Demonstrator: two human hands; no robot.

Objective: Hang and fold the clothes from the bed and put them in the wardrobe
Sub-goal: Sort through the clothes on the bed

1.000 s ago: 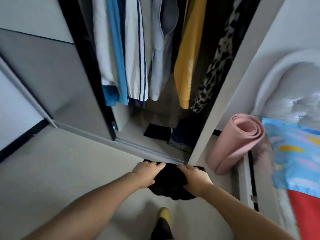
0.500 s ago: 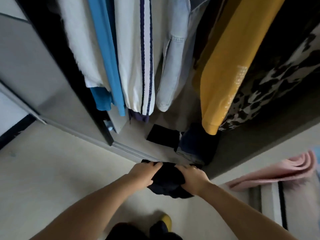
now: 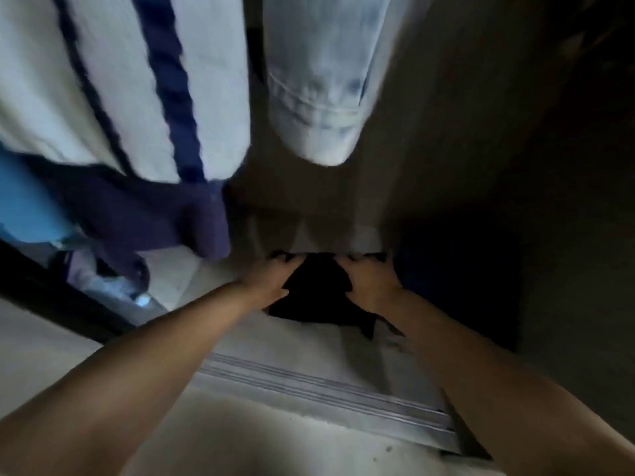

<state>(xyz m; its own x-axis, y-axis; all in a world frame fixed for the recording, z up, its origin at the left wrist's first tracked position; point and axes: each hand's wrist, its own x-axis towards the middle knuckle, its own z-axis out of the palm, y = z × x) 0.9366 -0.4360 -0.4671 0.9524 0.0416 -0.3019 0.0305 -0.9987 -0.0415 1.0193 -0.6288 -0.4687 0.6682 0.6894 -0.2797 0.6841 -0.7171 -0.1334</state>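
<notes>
Head view, tilted steeply down into the open wardrobe. Both arms stretched forward over the sliding-door track (image 3: 326, 389) at the front edge of the wardrobe floor (image 3: 275, 341).

Left hand (image 3: 271, 281) on the left side of a folded black garment (image 3: 318, 293), fingers (image 3: 287, 258) curled over its far left edge, thumb along the near side, gripping the cloth. Right hand (image 3: 369, 281) on the right side of the same garment, fingers curled over the far right edge, likewise gripping. Black garment between the two hands, well inside the wardrobe, low over the wardrobe floor and near its back edge; whether resting on the floor or just above it, hard to tell. A loose corner of the cloth trailing toward the front right.

Overhead, hanging clothes, blurred: a white garment with navy stripes (image 3: 137, 91) at upper left, a dark purple hem (image 3: 154, 214) below it, a strip of bright blue fabric (image 3: 24, 204) at the left edge, and a pale washed-denim sleeve (image 3: 323, 97) at upper centre, its cuff dangling above the hands. Right side of the wardrobe interior in deep shadow, contents not readable. Pale room floor (image 3: 51, 355) in the lower left corner.
</notes>
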